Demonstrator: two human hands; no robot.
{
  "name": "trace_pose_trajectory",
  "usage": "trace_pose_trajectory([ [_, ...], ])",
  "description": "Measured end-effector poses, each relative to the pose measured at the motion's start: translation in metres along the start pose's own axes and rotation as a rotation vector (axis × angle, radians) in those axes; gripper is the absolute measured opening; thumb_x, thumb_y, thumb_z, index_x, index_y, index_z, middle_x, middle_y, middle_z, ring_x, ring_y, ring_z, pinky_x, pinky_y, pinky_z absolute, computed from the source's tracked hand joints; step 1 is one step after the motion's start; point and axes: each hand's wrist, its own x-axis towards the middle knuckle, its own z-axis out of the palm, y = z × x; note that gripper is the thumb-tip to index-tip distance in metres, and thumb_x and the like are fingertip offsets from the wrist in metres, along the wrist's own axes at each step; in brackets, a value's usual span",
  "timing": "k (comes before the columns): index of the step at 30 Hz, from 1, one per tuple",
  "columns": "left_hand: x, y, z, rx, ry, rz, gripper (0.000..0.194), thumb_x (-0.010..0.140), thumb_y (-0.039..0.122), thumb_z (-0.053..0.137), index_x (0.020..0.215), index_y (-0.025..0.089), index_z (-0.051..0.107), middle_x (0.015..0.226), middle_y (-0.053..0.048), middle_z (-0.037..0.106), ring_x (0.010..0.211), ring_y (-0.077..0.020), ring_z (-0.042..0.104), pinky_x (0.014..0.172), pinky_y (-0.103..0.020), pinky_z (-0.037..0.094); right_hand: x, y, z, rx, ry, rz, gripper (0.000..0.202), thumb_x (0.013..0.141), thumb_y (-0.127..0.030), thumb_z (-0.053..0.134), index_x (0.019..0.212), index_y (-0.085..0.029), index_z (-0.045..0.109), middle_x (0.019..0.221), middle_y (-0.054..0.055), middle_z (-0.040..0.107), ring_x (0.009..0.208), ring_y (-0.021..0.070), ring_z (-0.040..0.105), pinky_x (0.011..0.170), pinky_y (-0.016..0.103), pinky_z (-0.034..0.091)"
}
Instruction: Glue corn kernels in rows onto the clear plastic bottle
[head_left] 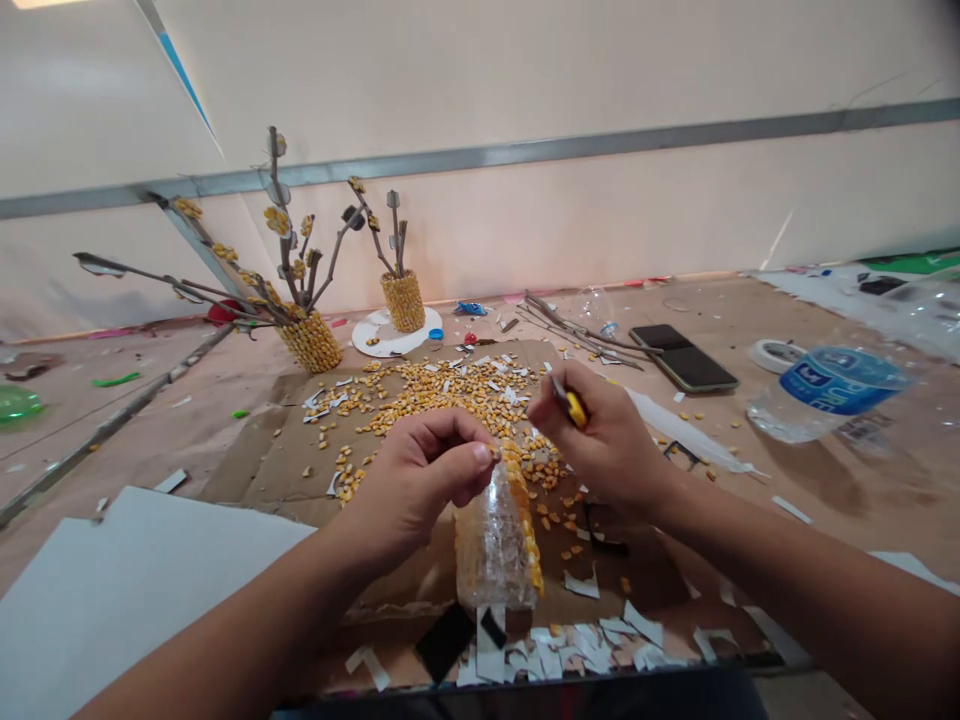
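A clear plastic bottle (491, 545) lies on the cardboard in front of me, with yellow corn kernels stuck in rows along its right side. Over its far end, my left hand (431, 465) pinches a small piece, apparently a corn kernel (495, 453), between thumb and forefinger. Just right of it, my right hand (600, 430) is closed round a yellow and black cutter knife (574, 408), most of which the fingers hide. Behind both hands, loose corn kernels (427, 390) are spread over the cardboard (255, 450), with white paper scraps among them.
Two kernel-covered pots (311, 342) with twigs stand at the back left, one on a white disc (367, 335). To the right are a phone (686, 358), a tape roll (776, 354) and a water bottle (825, 393). White strips (585, 650) litter the near edge.
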Motion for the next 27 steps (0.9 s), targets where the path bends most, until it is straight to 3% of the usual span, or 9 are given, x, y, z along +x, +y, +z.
trace_pose_trajectory([
  [2, 0.002, 0.001, -0.001, 0.065, 0.021, -0.011, 0.026, 0.085, 0.039, 0.085, 0.079, 0.017, 0.071, 0.064, 0.003, 0.058, 0.057, -0.0090, 0.043, 0.055, -0.023, 0.031, -0.005, -0.006, 0.002, 0.091, -0.061, -0.181, 0.013, 0.096, -0.026, 0.071, 0.105, -0.024, 0.061, 0.082, -0.002, 0.063, 0.065, 0.0132, 0.054, 0.061, 0.027, 0.043],
  [5, 0.003, 0.004, 0.002, 0.148, 0.028, -0.016, 0.027, 0.085, 0.039, 0.084, 0.079, 0.017, 0.070, 0.067, 0.003, 0.060, 0.057, -0.0090, 0.045, 0.055, -0.023, 0.033, -0.011, -0.011, 0.003, 0.125, -0.104, -0.414, 0.036, 0.089, -0.007, 0.067, 0.119, -0.026, 0.067, 0.103, 0.003, 0.071, 0.081, 0.0154, 0.065, 0.071, 0.029, 0.052],
  [8, 0.004, 0.008, 0.005, 0.228, 0.000, -0.004, 0.025, 0.084, 0.038, 0.083, 0.078, 0.017, 0.072, 0.071, 0.000, 0.067, 0.064, -0.0117, 0.055, 0.060, -0.024, 0.040, -0.011, -0.011, 0.001, 0.071, -0.116, -0.510, 0.037, 0.090, -0.003, 0.061, 0.117, -0.026, 0.070, 0.103, 0.005, 0.073, 0.086, 0.0176, 0.069, 0.074, 0.031, 0.055],
  [12, 0.004, 0.009, 0.003, 0.323, -0.019, 0.014, 0.024, 0.086, 0.038, 0.082, 0.079, 0.016, 0.075, 0.074, -0.002, 0.071, 0.070, -0.0147, 0.062, 0.068, -0.026, 0.048, -0.008, -0.011, -0.005, -0.060, -0.151, -0.561, 0.020, 0.096, -0.012, 0.061, 0.110, -0.023, 0.069, 0.098, 0.006, 0.073, 0.078, 0.0171, 0.066, 0.067, 0.030, 0.050],
  [16, 0.006, 0.005, 0.001, 0.447, -0.033, 0.047, 0.023, 0.090, 0.038, 0.078, 0.084, 0.016, 0.078, 0.079, -0.005, 0.075, 0.074, -0.0170, 0.064, 0.069, -0.028, 0.050, -0.005, -0.016, -0.010, -0.166, -0.231, -0.537, 0.005, 0.093, -0.017, 0.062, 0.092, -0.022, 0.064, 0.081, 0.002, 0.065, 0.064, 0.0149, 0.054, 0.058, 0.028, 0.037],
  [21, 0.007, 0.005, 0.002, 0.513, -0.085, 0.079, 0.023, 0.095, 0.037, 0.073, 0.086, 0.017, 0.080, 0.080, -0.005, 0.077, 0.075, -0.0179, 0.066, 0.070, -0.029, 0.051, -0.005, -0.019, -0.013, -0.186, -0.280, -0.481, 0.011, 0.084, -0.014, 0.061, 0.090, -0.023, 0.061, 0.079, 0.000, 0.062, 0.064, 0.0148, 0.050, 0.060, 0.028, 0.033],
  [24, 0.007, 0.007, -0.003, 0.643, -0.025, 0.152, 0.019, 0.096, 0.034, 0.072, 0.090, 0.018, 0.080, 0.079, -0.004, 0.077, 0.071, -0.0173, 0.064, 0.066, -0.028, 0.047, -0.003, -0.020, -0.017, -0.037, -0.347, -0.309, 0.020, 0.078, -0.009, 0.059, 0.093, -0.022, 0.063, 0.080, -0.001, 0.065, 0.066, 0.0143, 0.054, 0.063, 0.027, 0.037],
  [27, 0.009, 0.009, -0.014, 0.832, 0.051, 0.276, 0.013, 0.095, 0.031, 0.072, 0.099, 0.021, 0.079, 0.092, -0.005, 0.078, 0.085, -0.0203, 0.068, 0.079, -0.032, 0.051, -0.001, -0.021, -0.022, -0.010, -0.552, -0.096, 0.023, 0.075, -0.004, 0.061, 0.089, -0.021, 0.065, 0.075, -0.002, 0.067, 0.066, 0.0143, 0.058, 0.063, 0.025, 0.039],
])
